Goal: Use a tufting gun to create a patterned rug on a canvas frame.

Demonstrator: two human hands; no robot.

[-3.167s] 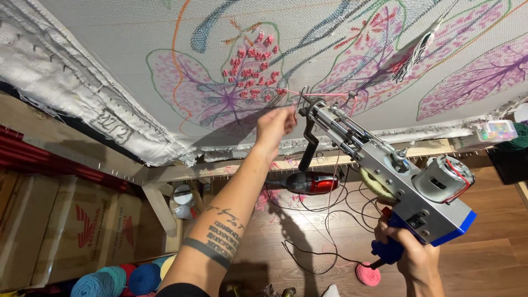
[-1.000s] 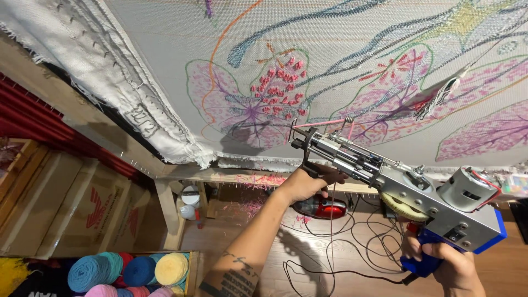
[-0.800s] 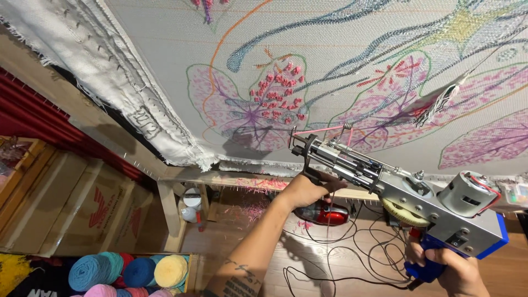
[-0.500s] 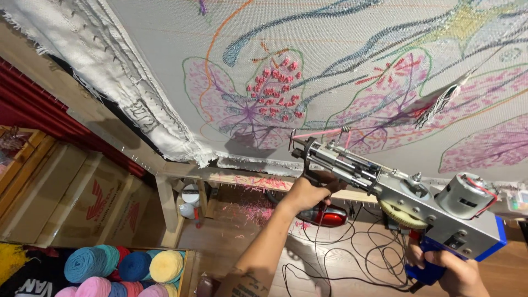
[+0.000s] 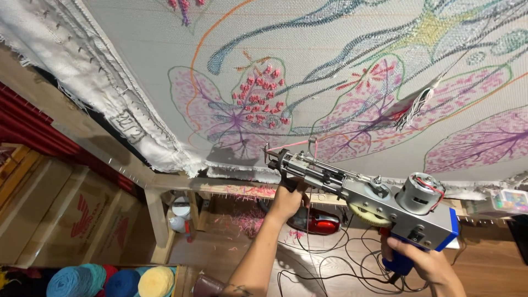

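While held up to the lower part of the stretched cloth [image 5: 352,82], just above the frame's bottom rail [image 5: 220,187], points its needle tip at the pink-and-purple flower: a tufting gun [image 5: 363,195], grey metal body, blue base, small motor on top, pink yarn [image 5: 294,144] looped over its front guide. Gripped at both ends: left hand [image 5: 287,199] wrapped tight around the black front handle beneath the nose, right hand [image 5: 421,264] clamped around the blue rear grip at the lower right. Looks heavy toward the motor end and rigid throughout, so probably best carried by those two handles and kept away from the exposed gear and needle; the yarn by contrast soft, thin and easy to snag. Backing cloth taut but yielding, frayed along its left edge where pinned to the wooden frame. Below the rail, scraps of pink yarn scattered on the wooden floor [image 5: 484,264], black cables tangled around a red-and-black device [image 5: 316,223]. At the lower left corner, an open bin of yarn cones [image 5: 110,280] in teal, blue, red and yellow, packed side by side. At the rail's right end, a small clear box [image 5: 509,201] of many-coloured bits, contents too small to tell.
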